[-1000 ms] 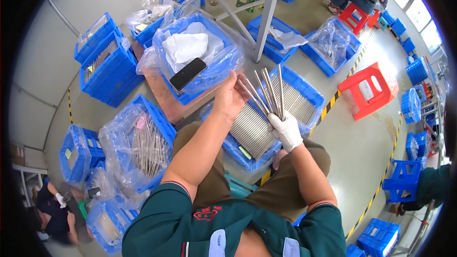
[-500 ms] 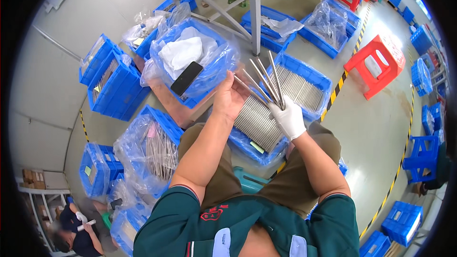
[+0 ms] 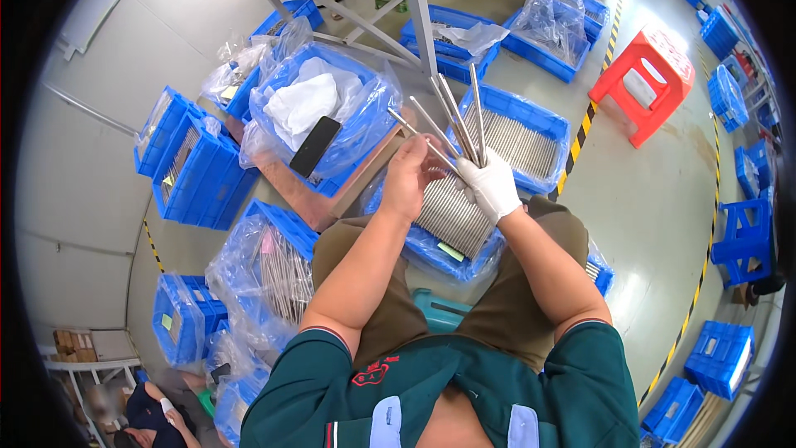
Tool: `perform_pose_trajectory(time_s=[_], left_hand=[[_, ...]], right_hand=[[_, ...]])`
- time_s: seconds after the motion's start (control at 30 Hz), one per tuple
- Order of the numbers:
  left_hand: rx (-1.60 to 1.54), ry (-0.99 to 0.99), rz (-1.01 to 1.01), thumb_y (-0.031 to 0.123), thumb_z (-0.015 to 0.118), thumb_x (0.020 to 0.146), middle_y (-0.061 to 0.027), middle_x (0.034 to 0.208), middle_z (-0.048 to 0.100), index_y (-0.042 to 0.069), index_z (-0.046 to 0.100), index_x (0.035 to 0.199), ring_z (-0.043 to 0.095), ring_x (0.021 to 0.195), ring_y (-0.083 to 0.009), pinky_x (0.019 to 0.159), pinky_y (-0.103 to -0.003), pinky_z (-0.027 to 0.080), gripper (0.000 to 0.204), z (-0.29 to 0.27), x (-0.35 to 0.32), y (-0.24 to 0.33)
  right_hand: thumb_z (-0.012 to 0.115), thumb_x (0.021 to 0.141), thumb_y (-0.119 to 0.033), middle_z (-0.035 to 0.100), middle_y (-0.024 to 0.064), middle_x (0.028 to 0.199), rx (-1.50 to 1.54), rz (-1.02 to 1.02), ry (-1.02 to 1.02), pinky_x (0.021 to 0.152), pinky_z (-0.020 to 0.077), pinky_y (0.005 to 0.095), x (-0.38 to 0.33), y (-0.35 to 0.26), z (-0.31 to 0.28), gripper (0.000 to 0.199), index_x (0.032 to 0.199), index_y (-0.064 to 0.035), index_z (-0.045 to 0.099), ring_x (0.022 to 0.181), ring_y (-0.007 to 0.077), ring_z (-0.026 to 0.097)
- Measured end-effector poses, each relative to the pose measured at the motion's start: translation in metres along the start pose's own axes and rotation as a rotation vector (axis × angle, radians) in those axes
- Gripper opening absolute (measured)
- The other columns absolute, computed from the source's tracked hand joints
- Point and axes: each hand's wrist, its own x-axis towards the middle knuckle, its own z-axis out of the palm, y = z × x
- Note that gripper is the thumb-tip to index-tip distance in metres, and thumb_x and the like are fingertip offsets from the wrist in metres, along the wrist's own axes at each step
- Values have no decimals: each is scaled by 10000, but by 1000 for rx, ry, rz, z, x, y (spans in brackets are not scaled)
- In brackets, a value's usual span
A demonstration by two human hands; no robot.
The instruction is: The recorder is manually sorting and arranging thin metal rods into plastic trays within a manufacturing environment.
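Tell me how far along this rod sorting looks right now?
Already done, it seems: rows of metal rods lie packed side by side in the blue crate by the knees, and another crate beyond holds more. In hand: the gloved right hand grips a fanned bunch of rods, and the bare left hand touches them. Left: loose rods wait in the bagged crate at the left.

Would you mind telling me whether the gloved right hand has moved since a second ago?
No: the right hand stays over the rod-filled blue crate, gripping the metal rods.
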Motion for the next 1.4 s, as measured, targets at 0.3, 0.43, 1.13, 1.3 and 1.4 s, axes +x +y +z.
perform_pose_trajectory(time_s=[0.3, 0.43, 1.13, 1.3, 1.4], left_hand=[[207, 54, 49, 319, 501, 932, 42, 798, 548, 121, 595, 910, 496, 704, -58, 639, -210, 366, 220, 17, -11, -15], [235, 35, 55, 293, 486, 937, 47, 766, 519, 119, 598, 889, 446, 677, -47, 635, -201, 338, 212, 13, -11, -19], [257, -250, -209, 270, 445, 962, -6, 723, 511, 51, 537, 897, 440, 631, -83, 581, -207, 344, 246, 13, -20, -13], [107, -330, -323, 291, 498, 939, -28, 703, 502, 25, 533, 908, 438, 609, -114, 569, -243, 371, 270, 13, -21, -18], [32, -351, -356, 309, 504, 933, -38, 689, 477, 15, 525, 893, 434, 601, -126, 577, -264, 374, 297, 12, -18, -17]], right_hand=[[611, 847, -149, 526, 18, 623, 208, -60, 32, 355, 341, 189, -2, -2, 11, 143, 888, -33, 537, 463, 66, 491], [594, 832, -161, 523, 27, 609, 330, 113, -29, 369, 351, 237, -7, -7, 8, 143, 812, -34, 533, 452, 94, 481], [659, 834, -210, 410, -27, 510, 527, -8, -33, 358, 248, 231, 20, -15, -37, 239, 714, -107, 480, 365, 69, 335], [685, 805, -183, 379, -32, 486, 490, 80, -109, 363, 254, 235, 13, -20, -33, 231, 725, -102, 484, 363, 79, 326], [679, 805, -174, 381, -31, 484, 482, 87, -113, 359, 247, 236, 20, -11, -29, 220, 717, -92, 495, 363, 79, 325]])
